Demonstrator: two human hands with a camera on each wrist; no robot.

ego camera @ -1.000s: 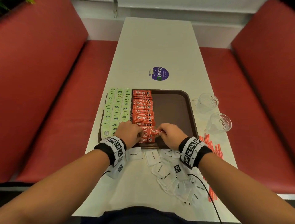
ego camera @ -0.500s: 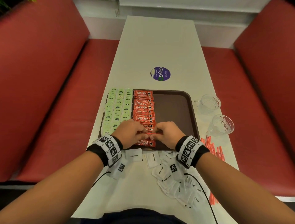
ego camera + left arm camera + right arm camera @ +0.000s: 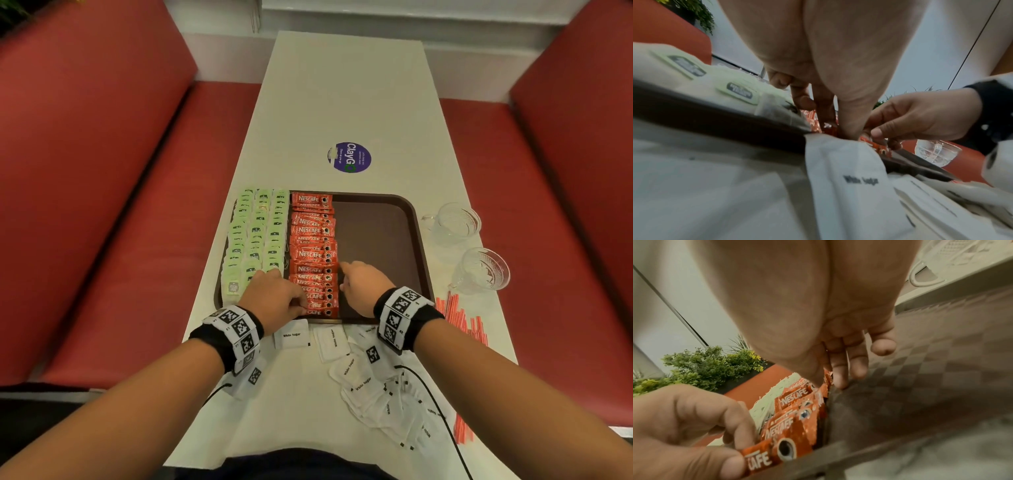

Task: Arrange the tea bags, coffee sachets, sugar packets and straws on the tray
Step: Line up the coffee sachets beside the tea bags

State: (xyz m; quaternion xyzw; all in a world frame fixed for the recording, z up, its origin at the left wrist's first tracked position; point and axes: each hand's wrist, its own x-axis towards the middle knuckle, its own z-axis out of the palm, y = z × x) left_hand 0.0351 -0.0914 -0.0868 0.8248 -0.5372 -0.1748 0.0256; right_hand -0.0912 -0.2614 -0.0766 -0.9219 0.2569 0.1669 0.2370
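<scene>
A brown tray (image 3: 380,236) holds rows of green tea bags (image 3: 255,233) on its left and a column of red coffee sachets (image 3: 313,246) down the middle. My left hand (image 3: 301,305) is at the near left end of that column, thumb and fingers pinching the nearest coffee sachet (image 3: 777,451). My right hand (image 3: 342,277) lies with fairly straight fingers (image 3: 840,378) against the right ends of the sachets. White sugar packets (image 3: 373,387) lie loose on the table before the tray. Red straws (image 3: 459,317) lie to the tray's right.
Two clear glass cups (image 3: 452,222) (image 3: 483,270) stand on the white table (image 3: 342,102) right of the tray. A round purple sticker (image 3: 349,157) is beyond the tray. Red bench seats (image 3: 102,205) flank the table. The tray's right half is bare.
The sachet my right hand held over the column now lies in it. My right hand slid to the column's right edge, and my left hand moved to the near end.
</scene>
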